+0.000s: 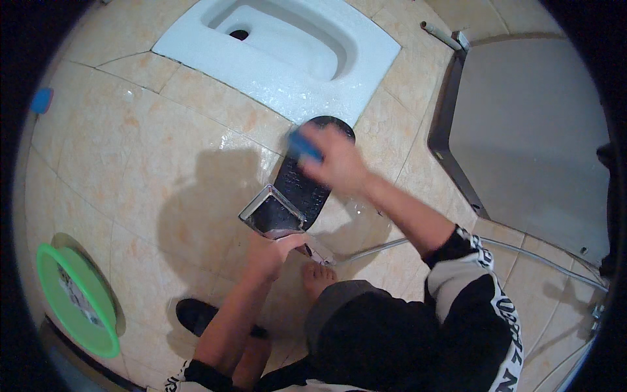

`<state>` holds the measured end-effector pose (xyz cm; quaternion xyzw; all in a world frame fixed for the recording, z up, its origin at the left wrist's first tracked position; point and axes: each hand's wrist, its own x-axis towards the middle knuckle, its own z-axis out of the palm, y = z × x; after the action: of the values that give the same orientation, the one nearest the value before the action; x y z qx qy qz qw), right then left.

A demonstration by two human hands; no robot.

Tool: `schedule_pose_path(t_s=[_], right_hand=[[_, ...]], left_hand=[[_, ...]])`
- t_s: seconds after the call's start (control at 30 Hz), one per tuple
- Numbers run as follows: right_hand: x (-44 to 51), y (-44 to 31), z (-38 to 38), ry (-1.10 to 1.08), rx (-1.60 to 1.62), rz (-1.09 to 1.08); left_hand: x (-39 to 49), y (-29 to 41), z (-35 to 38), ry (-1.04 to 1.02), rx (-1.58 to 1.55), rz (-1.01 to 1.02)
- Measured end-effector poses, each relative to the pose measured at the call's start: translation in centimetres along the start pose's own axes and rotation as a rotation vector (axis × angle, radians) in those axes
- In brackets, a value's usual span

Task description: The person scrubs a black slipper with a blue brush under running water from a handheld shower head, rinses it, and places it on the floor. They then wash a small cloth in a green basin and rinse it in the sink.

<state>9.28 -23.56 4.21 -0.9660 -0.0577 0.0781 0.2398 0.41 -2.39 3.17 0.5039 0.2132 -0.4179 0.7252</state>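
In my right hand [338, 159], blurred by motion, is a blue scrubbing brush [304, 146] against the upper part of a wet black slipper sole [306, 188]. My left hand [274, 250] grips a square, chrome-rimmed piece [254, 206] beside the slipper's lower end; it looks like a hand shower head, with a metal hose [377, 249] running up to it. Whether the left fingers also touch the slipper is hidden. My one visible bare foot [318, 279] is below the hands. Another black slipper [196, 316] shows beyond my left forearm.
A white squat toilet [279, 83] is set in the wet tiled floor [137, 161]. At the lower left leans a green basin [44, 294]. A blue object [42, 101] lies by the left wall. A grey panel with a dark frame [524, 142] stands at the right.
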Motion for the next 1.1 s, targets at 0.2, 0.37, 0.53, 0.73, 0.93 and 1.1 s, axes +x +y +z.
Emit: schedule_pose_path(t_s=[0.2,0.37,0.53,0.73,0.93,1.1], right_hand=[[-0.2,3.0,-0.1,0.018,-0.009,0.417],[-2.0,3.0,1.5,0.098,-0.056,0.091],[-1.3,3.8,0.5,0.09,-0.038,0.33],[0.8,4.3,-0.7,0.032,-0.104,0.408],[-2.7,-0.5,-0.1,-0.16,0.03,0.083],[-0.4,2.1,-0.3,-0.058,-0.071,0.4]], left_hand=[[1.1,-1.3,-0.1,-0.008,0.145,-0.019],[1.0,-1.0,0.6,-0.038,0.115,0.234],[0.8,-1.2,1.5,-0.011,0.112,0.116],[1.1,-1.1,1.2,0.002,0.108,0.154],[0.9,-1.7,1.4,-0.017,0.078,0.235],[0.5,-1.7,1.7,-0.021,0.063,0.115]])
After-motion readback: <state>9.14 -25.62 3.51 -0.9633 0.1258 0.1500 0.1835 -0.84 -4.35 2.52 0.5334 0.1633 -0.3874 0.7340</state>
